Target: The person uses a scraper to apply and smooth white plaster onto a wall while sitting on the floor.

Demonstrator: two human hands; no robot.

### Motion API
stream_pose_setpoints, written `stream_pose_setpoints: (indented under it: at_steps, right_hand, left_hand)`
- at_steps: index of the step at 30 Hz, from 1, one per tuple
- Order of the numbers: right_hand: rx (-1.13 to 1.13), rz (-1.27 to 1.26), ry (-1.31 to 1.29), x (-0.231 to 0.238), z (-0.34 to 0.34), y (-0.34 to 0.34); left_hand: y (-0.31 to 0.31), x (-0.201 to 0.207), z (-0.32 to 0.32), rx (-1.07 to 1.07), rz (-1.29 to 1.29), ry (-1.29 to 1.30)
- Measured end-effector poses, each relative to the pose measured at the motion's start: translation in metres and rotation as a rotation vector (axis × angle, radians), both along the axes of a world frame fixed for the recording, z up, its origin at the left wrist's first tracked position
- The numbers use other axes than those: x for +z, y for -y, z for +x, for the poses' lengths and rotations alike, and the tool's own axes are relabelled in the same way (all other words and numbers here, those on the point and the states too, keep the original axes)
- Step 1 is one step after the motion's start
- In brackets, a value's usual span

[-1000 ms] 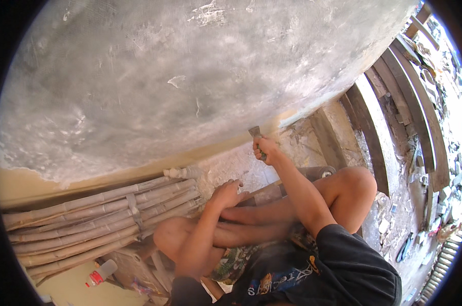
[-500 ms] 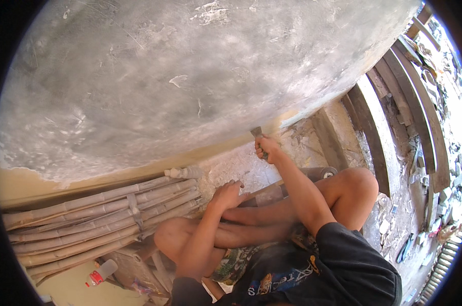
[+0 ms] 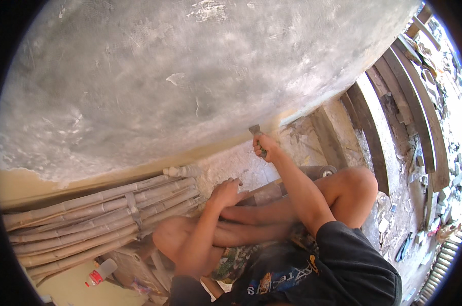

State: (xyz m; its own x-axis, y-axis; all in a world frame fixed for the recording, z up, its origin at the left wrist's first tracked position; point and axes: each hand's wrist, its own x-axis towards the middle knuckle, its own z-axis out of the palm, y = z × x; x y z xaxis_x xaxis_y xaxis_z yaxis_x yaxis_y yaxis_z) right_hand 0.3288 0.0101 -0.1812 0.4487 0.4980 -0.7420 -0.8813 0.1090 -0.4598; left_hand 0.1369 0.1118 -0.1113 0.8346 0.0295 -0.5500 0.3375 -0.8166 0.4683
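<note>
My right hand (image 3: 265, 146) is closed round the handle of a scraper (image 3: 254, 130) with a flat grey blade. The blade is at the lower part of the grey, patchy wall (image 3: 139, 76), just above a bare yellowish strip; whether its edge touches the wall I cannot make out. Beside my crossed legs, my left hand (image 3: 227, 193) hangs over the shin area, its fingers loosely apart and nothing visible in them. Pale flakes of paint and a white dusty patch (image 3: 241, 166) lie below the wall near both hands.
Bundled bamboo poles (image 3: 98, 214) lie along the wall at the left. Below them is a clear bottle with a red cap and label (image 3: 101, 272). Wooden beams (image 3: 371, 127) run along the right, with rubble (image 3: 440, 204) beyond. A wooden plank (image 3: 266, 191) lies under my legs.
The scraper and my right hand have shifted very slightly up and left along the wall's lower part. My left hand has barely moved.
</note>
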Motion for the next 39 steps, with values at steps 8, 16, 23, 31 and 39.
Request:
stream_pose_setpoints:
  at_steps: [8, 16, 23, 31, 39]
  right_hand:
    - [0.032, 0.012, -0.040, -0.003, 0.007, -0.006]
    - [0.056, -0.002, -0.009, 0.007, -0.006, -0.007]
    - [0.071, -0.024, 0.004, 0.007, -0.007, -0.005]
    - [0.095, -0.026, 0.046, 0.003, 0.001, -0.002]
    - [0.127, -0.032, 0.096, 0.007, -0.007, -0.002]
  left_hand:
    - [-0.003, 0.004, 0.004, -0.004, 0.026, -0.011]
    - [-0.003, 0.002, -0.004, 0.029, -0.013, -0.004]
    - [-0.002, 0.002, -0.001, 0.051, -0.044, -0.006]
    - [-0.005, 0.000, 0.003, 0.036, -0.022, 0.021]
    - [-0.003, 0.006, -0.003, 0.028, -0.008, -0.019]
